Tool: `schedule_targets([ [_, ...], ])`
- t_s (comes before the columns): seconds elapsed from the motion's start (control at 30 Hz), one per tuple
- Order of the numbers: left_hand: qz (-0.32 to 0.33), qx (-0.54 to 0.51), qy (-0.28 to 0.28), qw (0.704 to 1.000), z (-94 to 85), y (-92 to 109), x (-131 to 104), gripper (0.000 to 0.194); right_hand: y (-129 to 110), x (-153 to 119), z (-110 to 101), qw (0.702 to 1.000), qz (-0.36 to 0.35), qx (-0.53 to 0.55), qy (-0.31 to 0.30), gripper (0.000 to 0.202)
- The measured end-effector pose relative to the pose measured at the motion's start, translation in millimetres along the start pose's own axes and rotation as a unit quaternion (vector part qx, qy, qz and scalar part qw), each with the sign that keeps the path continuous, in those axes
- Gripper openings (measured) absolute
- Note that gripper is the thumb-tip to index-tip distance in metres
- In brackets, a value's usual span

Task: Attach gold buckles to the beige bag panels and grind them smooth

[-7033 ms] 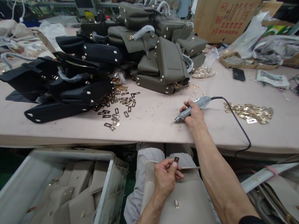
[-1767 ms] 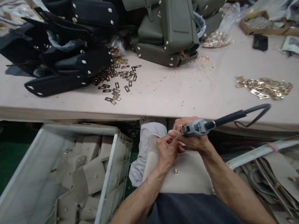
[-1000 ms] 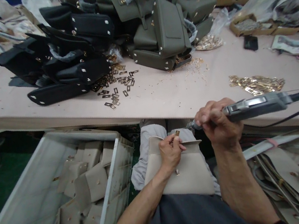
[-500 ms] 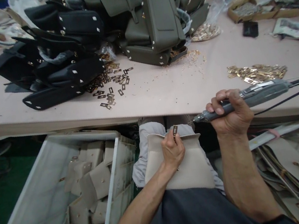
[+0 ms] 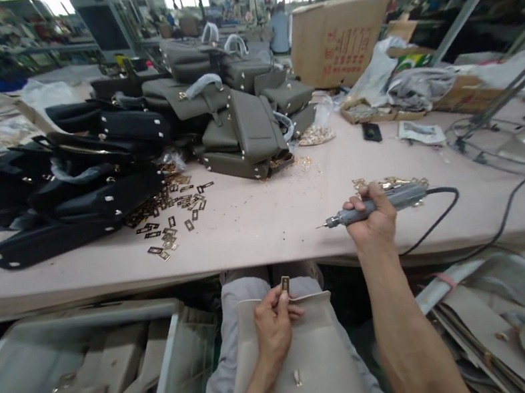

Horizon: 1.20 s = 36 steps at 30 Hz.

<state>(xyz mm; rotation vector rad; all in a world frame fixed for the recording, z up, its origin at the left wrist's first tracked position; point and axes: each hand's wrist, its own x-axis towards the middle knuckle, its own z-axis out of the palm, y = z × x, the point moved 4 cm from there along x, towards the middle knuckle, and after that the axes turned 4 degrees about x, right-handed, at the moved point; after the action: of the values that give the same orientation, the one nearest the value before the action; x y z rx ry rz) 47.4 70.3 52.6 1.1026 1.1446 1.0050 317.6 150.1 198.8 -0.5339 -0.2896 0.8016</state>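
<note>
My left hand (image 5: 273, 322) pinches a small rectangular metal plate (image 5: 285, 284) with a slot, held upright between thumb and finger. Below that hand a beige bag panel (image 5: 316, 356) lies across my lap, with a small metal fitting (image 5: 297, 377) near its middle. My right hand (image 5: 371, 214) is wrapped round a grey electric screwdriver (image 5: 402, 197), whose thin bit points left over the table's front part. Behind the screwdriver lies a pile of gold metal plates (image 5: 359, 185), partly hidden by the hand and tool.
Black bags (image 5: 72, 210) and olive bags (image 5: 255, 130) are heaped on the table (image 5: 250, 239). Dark slotted plates (image 5: 189, 224) lie scattered before them. A bin of beige pieces (image 5: 170, 362) stands at left, another bin (image 5: 452, 278) at right. A cord (image 5: 497, 230) trails from the screwdriver.
The camera view has tilted up, showing more of the room. My right hand has carried the screwdriver forward over the table, near the gold plates. My left hand keeps its metal plate.
</note>
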Motion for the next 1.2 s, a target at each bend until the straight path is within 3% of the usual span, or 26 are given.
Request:
schedule_targets([
  [0.17,-0.021,-0.055,0.005,0.998,-1.5,4,2,0.048,24,53,-9,0.996,0.014,-0.005,0.085,0.039],
  [0.4,-0.015,-0.057,0.021,0.998,-4.1,1,2,0.047,72,74,-10,0.984,0.015,-0.028,0.174,0.041],
  [0.8,-0.03,-0.071,0.023,0.997,-5.3,0,7,0.049,95,87,-13,0.985,0.014,-0.007,0.172,0.037],
  [1.2,-0.038,-0.076,0.018,0.996,-7.1,-1,9,0.05,101,88,-14,0.987,-0.001,-0.028,0.161,0.035],
])
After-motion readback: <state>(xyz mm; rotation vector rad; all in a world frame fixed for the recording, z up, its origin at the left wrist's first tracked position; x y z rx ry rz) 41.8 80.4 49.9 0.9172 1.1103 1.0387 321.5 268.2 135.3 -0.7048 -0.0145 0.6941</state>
